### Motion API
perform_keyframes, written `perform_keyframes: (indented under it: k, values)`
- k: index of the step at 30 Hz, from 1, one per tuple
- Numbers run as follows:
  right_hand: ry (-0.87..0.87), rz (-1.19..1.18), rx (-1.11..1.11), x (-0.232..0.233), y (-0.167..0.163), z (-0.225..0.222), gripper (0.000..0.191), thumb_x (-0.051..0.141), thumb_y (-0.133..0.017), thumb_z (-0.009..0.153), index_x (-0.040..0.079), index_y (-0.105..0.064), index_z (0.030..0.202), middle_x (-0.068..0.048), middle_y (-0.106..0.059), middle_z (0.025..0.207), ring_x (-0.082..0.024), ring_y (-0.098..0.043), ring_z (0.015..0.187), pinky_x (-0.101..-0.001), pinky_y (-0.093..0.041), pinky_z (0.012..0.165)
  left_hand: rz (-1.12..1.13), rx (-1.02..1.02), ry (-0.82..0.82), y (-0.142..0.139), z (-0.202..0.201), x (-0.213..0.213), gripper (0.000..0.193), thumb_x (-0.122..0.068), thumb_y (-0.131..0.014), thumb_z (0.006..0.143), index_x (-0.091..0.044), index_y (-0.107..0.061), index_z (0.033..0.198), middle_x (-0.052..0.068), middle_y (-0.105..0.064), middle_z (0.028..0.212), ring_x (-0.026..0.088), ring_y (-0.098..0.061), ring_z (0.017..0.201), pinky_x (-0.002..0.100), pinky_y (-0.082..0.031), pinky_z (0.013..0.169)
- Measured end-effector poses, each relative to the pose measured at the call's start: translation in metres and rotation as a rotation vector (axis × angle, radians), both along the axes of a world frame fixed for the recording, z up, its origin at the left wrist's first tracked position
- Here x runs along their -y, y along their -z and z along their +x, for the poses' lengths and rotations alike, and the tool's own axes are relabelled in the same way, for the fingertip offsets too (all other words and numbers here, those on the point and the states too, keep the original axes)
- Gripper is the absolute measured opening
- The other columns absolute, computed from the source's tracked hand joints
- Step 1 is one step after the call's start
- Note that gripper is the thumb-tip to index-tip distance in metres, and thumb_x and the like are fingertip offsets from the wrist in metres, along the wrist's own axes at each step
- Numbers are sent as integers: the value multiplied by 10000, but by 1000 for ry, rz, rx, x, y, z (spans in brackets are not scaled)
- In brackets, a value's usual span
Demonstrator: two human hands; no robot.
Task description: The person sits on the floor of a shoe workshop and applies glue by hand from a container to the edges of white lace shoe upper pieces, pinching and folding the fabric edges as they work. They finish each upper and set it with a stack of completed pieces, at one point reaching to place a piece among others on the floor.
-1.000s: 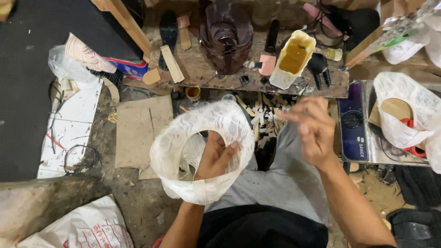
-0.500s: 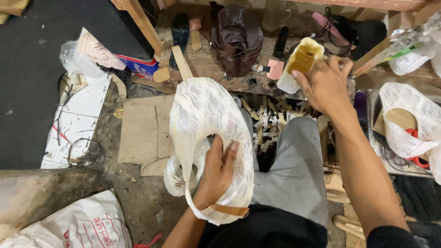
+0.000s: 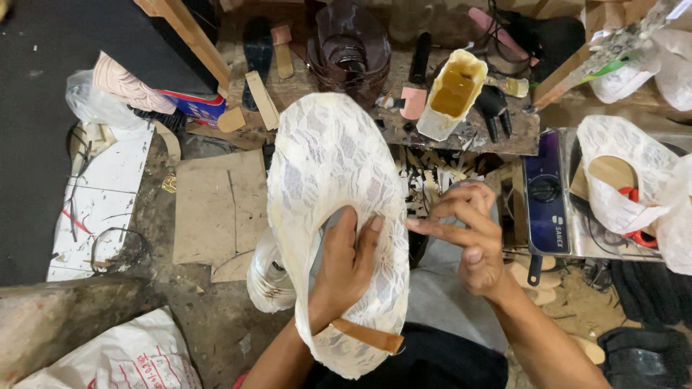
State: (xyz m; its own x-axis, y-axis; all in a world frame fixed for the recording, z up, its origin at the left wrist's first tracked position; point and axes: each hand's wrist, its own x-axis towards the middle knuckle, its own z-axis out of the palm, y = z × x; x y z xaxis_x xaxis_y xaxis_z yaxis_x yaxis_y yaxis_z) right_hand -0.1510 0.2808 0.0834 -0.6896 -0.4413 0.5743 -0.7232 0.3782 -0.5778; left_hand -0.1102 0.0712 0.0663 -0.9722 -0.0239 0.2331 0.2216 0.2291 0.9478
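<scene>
My left hand (image 3: 346, 263) is inside a white lace shoe upper (image 3: 324, 173) and grips its edge, holding it upright over my lap. A tan leather strip (image 3: 367, 336) runs across the upper's near end. My right hand (image 3: 468, 230) is just right of the upper, fingers pinched together at its rim, fingertips touching the lace edge. Whether something small sits between those fingers I cannot tell. A cut-open plastic container of amber glue (image 3: 450, 94) stands on the low bench beyond my right hand.
The wooden bench (image 3: 404, 122) holds a dark brown shoe last (image 3: 349, 50), a black brush and scraps. A small electric heater (image 3: 548, 202) sits at right beside another lace upper (image 3: 620, 180). Cardboard pieces (image 3: 209, 209) and white sacks (image 3: 122, 360) lie on the floor at left.
My right hand has come back from the glue container to the lace upper's rim. My left hand has turned the upper more upright and closer to me.
</scene>
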Motion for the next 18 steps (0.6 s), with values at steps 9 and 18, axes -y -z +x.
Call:
perform_keyframes:
  k: [9, 18]
  values:
    - [-26, 25, -35, 1, 4, 10, 828, 582, -105, 1097, 120, -790, 1144, -43, -638, 895, -260, -552, 996, -495, -270, 1079, -62, 9, -74, -10, 15, -1, 312, -78, -618, 1030, -12, -419, 800, 135, -428, 568, 211, -386, 475, 379, -307, 479]
    - [-7, 99, -106, 6, 18, 26, 855, 640, -101, 1088, 134, -781, 1196, -44, -648, 924, -250, -542, 990, -519, -244, 1078, -23, -102, -136, 11, 15, 1, 184, -72, -605, 1050, 21, -537, 906, 139, -525, 730, 204, -520, 633, 335, -443, 570]
